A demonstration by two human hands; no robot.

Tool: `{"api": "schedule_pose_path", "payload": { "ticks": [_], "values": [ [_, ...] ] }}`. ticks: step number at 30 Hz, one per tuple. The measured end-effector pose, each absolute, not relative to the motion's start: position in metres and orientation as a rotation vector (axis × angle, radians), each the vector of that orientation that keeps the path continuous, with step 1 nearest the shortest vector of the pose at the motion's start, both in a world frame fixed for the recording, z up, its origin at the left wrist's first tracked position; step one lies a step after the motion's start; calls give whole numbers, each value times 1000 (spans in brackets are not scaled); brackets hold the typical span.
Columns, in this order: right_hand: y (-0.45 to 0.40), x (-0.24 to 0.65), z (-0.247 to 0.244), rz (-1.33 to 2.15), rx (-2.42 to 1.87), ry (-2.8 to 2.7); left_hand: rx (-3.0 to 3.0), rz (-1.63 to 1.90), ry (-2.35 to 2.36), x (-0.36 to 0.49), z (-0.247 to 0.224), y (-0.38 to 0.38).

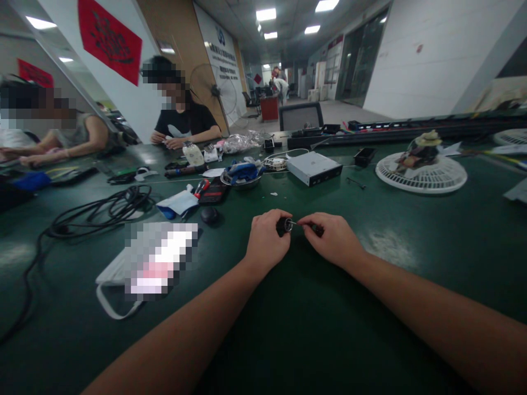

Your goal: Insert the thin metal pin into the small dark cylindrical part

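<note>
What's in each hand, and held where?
Left hand: small black cylindrical part, gripped around its side, open end facing the right hand. Right: thin metal rod, pinched just behind its exposed end; the rest is hidden.

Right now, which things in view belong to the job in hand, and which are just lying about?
In use:
black round part, in the left hand
thin metal rod, in the right hand

Apparently lying about:
mouse
coiled cable
silver box
bowl
white grille
</note>
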State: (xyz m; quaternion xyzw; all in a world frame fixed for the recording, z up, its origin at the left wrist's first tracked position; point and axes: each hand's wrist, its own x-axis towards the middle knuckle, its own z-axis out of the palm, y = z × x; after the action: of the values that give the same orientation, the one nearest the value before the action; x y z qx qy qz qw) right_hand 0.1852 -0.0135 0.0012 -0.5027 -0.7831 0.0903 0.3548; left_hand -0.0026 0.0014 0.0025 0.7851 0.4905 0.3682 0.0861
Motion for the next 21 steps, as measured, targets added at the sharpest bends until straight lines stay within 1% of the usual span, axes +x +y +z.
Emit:
{"api": "schedule_pose_path", "payload": {
  "ticks": [7, 14, 21],
  "values": [
    [-12, 185, 2, 308, -1221, -2109, 2341, 1084, 1460, -3, 2, 2],
    [-14, 184, 2, 250, -1261, -2043, 2336, 1104, 1442, -2, 2, 2],
    [-13, 186, 0, 296, -1204, -2095, 2345, 1084, 1467, -3, 3, 1]
  ]
}}
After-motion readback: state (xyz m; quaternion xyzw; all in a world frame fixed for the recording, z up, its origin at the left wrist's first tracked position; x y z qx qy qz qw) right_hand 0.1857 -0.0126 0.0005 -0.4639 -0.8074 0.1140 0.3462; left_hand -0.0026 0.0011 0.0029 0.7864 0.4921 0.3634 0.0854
